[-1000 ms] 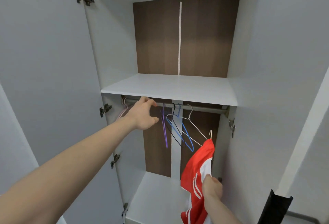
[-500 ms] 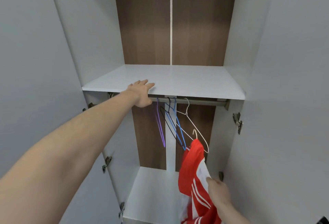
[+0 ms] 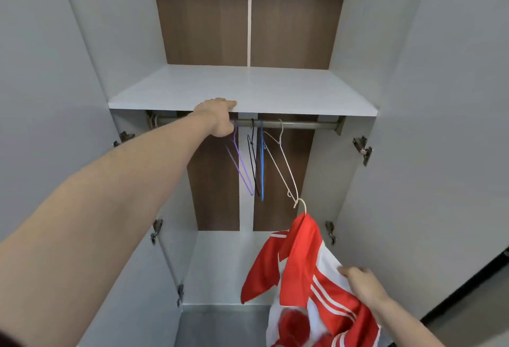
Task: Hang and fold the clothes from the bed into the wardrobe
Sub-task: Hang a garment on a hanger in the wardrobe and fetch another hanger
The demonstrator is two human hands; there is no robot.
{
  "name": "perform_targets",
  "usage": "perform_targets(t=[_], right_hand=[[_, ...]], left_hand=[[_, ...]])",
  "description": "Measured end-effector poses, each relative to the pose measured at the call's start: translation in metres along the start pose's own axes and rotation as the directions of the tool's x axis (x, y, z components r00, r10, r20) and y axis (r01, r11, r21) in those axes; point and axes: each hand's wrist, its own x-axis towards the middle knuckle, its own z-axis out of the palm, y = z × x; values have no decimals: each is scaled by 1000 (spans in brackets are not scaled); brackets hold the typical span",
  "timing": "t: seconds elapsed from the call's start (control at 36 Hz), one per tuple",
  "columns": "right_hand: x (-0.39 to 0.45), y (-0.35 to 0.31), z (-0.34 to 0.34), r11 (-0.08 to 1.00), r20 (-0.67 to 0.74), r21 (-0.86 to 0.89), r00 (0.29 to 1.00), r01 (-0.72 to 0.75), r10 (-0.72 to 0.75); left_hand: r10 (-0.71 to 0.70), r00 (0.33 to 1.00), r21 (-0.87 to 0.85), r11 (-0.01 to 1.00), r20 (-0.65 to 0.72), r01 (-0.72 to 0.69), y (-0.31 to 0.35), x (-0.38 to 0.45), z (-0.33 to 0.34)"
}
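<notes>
A person stands at an open wardrobe (image 3: 413, 71), seen from a camera on their head. The right hand (image 3: 360, 282), low at the right, holds a red and white shirt (image 3: 303, 272) already threaded on a white wire hanger (image 3: 301, 206); its fingers are curled into the cloth, bunching it at one side. The hanger's hook pokes out above and to the left of that grip, well below the metal rail (image 3: 303, 125) and not yet on it. The shirt looks light, thin and soft; it droops in loose folds below the hand and would likely slide off a slick wire hanger if tilted, so the firmer place to hold is probably the hanger's neck just under the hook, not the fabric. The left arm stretches straight out and up; the left hand (image 3: 216, 119) is at the rail under the front edge of the white shelf (image 3: 248, 87), but whether its fingers wrap the rail cannot be told. Just right of this hand hang empty hangers (image 3: 257, 165), purple, dark, blue and white.
</notes>
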Motion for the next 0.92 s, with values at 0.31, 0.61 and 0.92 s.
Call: perform_targets(t=[0.31,0.61,0.92], right_hand=[[-1,-9,3,997,-212,64,976,-38,51],[39,-95,8,979,-292,181,956,98,-42],[100,-186,0,959,-284,227,953,172,-104]], left_hand=[[35,999,28,999,18,-36,-4,-4,-9],[29,1000,42,999,7,-30,-6,4,-7],[12,999,56,998,-50,-9,-3,26,-9]])
